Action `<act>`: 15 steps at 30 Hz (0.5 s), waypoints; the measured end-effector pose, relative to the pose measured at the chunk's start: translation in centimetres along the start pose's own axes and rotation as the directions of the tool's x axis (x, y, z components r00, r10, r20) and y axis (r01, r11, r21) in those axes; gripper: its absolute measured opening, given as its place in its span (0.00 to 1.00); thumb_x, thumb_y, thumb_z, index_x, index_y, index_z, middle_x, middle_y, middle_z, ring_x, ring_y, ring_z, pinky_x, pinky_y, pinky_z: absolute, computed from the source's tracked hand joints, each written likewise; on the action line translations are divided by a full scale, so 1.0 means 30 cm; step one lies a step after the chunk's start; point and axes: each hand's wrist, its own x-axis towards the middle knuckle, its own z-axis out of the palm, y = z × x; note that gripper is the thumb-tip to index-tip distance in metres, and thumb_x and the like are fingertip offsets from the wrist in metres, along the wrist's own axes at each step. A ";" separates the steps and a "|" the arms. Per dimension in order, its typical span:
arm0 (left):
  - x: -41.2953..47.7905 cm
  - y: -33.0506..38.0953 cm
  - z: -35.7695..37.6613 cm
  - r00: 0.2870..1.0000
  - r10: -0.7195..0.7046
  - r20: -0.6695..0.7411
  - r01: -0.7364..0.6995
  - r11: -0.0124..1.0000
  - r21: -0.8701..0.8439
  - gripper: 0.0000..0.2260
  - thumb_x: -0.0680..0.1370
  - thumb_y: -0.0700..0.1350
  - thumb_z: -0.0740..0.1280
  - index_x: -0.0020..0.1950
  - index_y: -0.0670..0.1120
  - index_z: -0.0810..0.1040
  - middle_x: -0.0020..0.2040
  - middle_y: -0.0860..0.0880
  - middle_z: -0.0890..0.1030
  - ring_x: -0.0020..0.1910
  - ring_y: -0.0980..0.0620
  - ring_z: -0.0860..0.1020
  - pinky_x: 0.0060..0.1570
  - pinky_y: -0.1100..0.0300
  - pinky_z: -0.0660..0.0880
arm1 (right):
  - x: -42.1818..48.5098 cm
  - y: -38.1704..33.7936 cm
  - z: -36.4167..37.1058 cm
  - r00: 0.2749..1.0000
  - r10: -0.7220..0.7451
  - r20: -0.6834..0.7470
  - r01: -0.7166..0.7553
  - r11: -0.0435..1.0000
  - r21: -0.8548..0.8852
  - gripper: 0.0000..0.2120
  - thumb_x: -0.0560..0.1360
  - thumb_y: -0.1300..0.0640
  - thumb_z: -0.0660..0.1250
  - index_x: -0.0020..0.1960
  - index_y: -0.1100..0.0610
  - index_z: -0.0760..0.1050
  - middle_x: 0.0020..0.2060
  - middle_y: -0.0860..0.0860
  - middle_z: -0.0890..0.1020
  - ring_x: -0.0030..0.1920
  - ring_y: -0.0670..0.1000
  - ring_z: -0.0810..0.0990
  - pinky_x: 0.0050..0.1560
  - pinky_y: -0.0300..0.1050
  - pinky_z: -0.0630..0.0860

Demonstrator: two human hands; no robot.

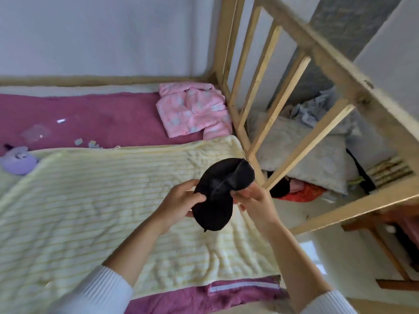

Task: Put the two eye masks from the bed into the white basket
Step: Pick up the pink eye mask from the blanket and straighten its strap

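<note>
Eye masks (pixel 221 193), black and soft, are sitting dead centre of the frame, being held up between both hands above the bed; whether that dark bundle is one mask or two pressed together is hard to tell. Going big to small now. The cream ribbed blanket (pixel 108 211) is filling the lower left and middle, lying over a magenta sheet (pixel 79 116) that is showing in a band at centre left and again at the bottom edge. The wooden bed rail (pixel 292 91) is slanting across the upper right, its slats partly hiding a grey pillow (pixel 303 152) and a heap of clothes behind. A pink pyjama top (pixel 195 112) is lying crumpled at upper centre, against the rail. Over at the left edge, a purple plush toy (pixel 18 162) is peeking out, partly cut off by the frame. The left hand (pixel 181 200) is pinching the masks' left side, fingers closed on the fabric. The right hand (pixel 254 200) is gripping the right side from below, its fingertips tucked behind the cloth and out of sight. White sleeves (pixel 97 291) are cutting off at the bottom corners.
</note>
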 end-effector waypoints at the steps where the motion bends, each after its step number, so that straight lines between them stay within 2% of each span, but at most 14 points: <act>1: -0.024 0.046 -0.004 0.999 0.041 -0.015 -0.040 0.999 0.028 0.09 0.74 0.44 0.66 0.50 0.57 0.81 0.39 0.52 0.86 0.41 0.54 0.85 0.37 0.57 0.82 | -0.007 -0.041 0.010 1.000 -0.013 0.006 0.013 1.000 0.007 0.15 0.73 0.75 0.63 0.36 0.58 0.76 0.25 0.44 0.78 0.27 0.39 0.74 0.28 0.30 0.69; 3: -0.063 0.135 -0.015 0.994 0.096 -0.046 -0.092 0.994 0.065 0.08 0.76 0.43 0.66 0.49 0.55 0.81 0.38 0.52 0.86 0.39 0.53 0.85 0.33 0.56 0.81 | -0.014 -0.108 0.032 0.998 -0.060 0.027 0.060 0.998 0.010 0.17 0.72 0.76 0.62 0.34 0.58 0.75 0.26 0.48 0.76 0.26 0.40 0.72 0.28 0.30 0.68; 6: -0.103 0.222 -0.022 0.989 0.146 -0.017 -0.143 0.983 0.114 0.08 0.76 0.44 0.66 0.52 0.55 0.81 0.42 0.50 0.85 0.41 0.48 0.85 0.32 0.55 0.80 | -0.028 -0.194 0.057 0.983 -0.166 0.074 0.169 0.985 -0.033 0.24 0.72 0.78 0.61 0.30 0.53 0.76 0.22 0.41 0.77 0.25 0.38 0.73 0.28 0.27 0.69; 8: -0.127 0.253 -0.029 0.982 0.186 -0.031 -0.180 0.974 0.137 0.10 0.76 0.41 0.65 0.50 0.54 0.82 0.42 0.49 0.85 0.40 0.49 0.85 0.32 0.55 0.81 | -0.036 -0.229 0.072 0.976 -0.214 0.031 0.216 0.973 -0.082 0.14 0.73 0.75 0.63 0.36 0.60 0.78 0.27 0.42 0.80 0.30 0.39 0.76 0.34 0.32 0.71; 10: -0.145 0.265 -0.039 0.972 0.217 -0.086 -0.203 0.968 0.146 0.11 0.76 0.40 0.63 0.49 0.53 0.82 0.43 0.46 0.85 0.40 0.48 0.85 0.34 0.54 0.82 | -0.038 -0.239 0.081 0.964 -0.227 -0.139 0.211 0.970 -0.118 0.02 0.72 0.68 0.67 0.42 0.63 0.76 0.34 0.50 0.79 0.35 0.47 0.77 0.38 0.40 0.72; 11: -0.153 0.269 -0.045 0.968 0.222 -0.119 -0.205 0.968 0.144 0.11 0.76 0.40 0.63 0.48 0.54 0.83 0.45 0.44 0.85 0.41 0.47 0.85 0.35 0.54 0.82 | -0.045 -0.242 0.087 0.951 -0.231 -0.204 0.214 0.971 -0.102 0.02 0.70 0.66 0.68 0.41 0.62 0.75 0.34 0.51 0.78 0.35 0.49 0.76 0.38 0.41 0.71; 12: -0.160 0.269 -0.051 0.964 0.224 -0.145 -0.205 0.969 0.139 0.11 0.76 0.41 0.63 0.48 0.54 0.83 0.46 0.43 0.85 0.41 0.47 0.85 0.35 0.54 0.82 | -0.051 -0.246 0.097 0.951 -0.234 -0.204 0.223 0.972 -0.075 0.02 0.68 0.63 0.68 0.40 0.60 0.75 0.33 0.51 0.78 0.35 0.49 0.76 0.37 0.40 0.71; 13: -0.165 0.267 -0.057 0.961 0.227 -0.158 -0.207 0.969 0.132 0.11 0.77 0.41 0.63 0.49 0.54 0.83 0.47 0.42 0.85 0.41 0.48 0.85 0.35 0.54 0.83 | -0.058 -0.253 0.111 0.965 -0.219 -0.142 0.215 0.976 -0.043 0.03 0.66 0.60 0.67 0.39 0.58 0.77 0.32 0.49 0.79 0.34 0.47 0.77 0.35 0.38 0.72; 15: -0.173 0.262 -0.064 0.960 0.234 -0.152 -0.216 0.968 0.125 0.14 0.78 0.40 0.62 0.51 0.57 0.82 0.48 0.45 0.85 0.41 0.50 0.85 0.35 0.55 0.82 | -0.073 -0.260 0.151 0.987 -0.146 0.073 0.146 0.989 0.014 0.08 0.64 0.54 0.65 0.42 0.54 0.79 0.35 0.44 0.82 0.38 0.44 0.80 0.37 0.37 0.74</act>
